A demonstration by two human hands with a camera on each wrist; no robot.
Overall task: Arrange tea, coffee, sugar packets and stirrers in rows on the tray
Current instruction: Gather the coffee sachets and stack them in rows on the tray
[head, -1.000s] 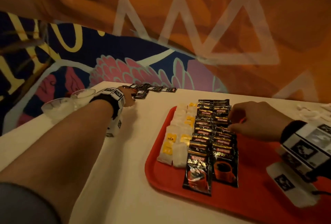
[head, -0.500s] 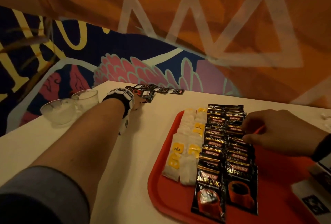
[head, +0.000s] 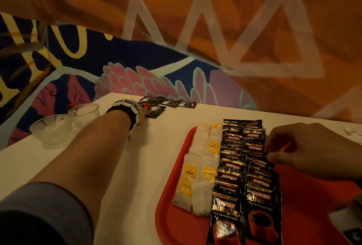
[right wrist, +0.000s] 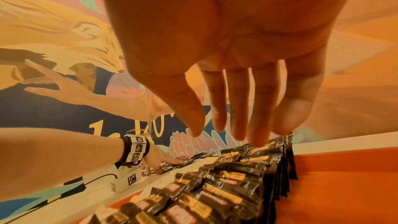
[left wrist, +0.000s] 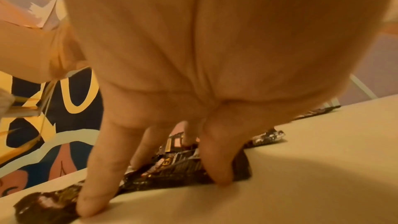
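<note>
A red tray (head: 166, 205) at the right holds two rows of white tea bags (head: 197, 166) and two rows of black coffee sachets (head: 244, 166). My left hand (head: 144, 111) reaches to the far table edge, where loose black sachets (head: 176, 103) lie. In the left wrist view its fingers (left wrist: 94, 193) and thumb pinch one coffee sachet (left wrist: 172, 168) against the table, and the sachet buckles between them. My right hand (head: 269, 148) hovers over the right coffee row with relaxed fingers (right wrist: 258, 117), holding nothing. No stirrers are in view.
Two clear glasses (head: 52, 129) (head: 84, 111) stand at the table's left edge beside my left forearm. Small white items (head: 352, 133) lie on the table at the far right. A painted wall runs close behind the table. The tray's right half (right wrist: 344, 185) is bare red.
Both hands stay roughly where they were. The left keeps working at the loose sachets and the right stays over the coffee row. My view has moved slightly closer.
</note>
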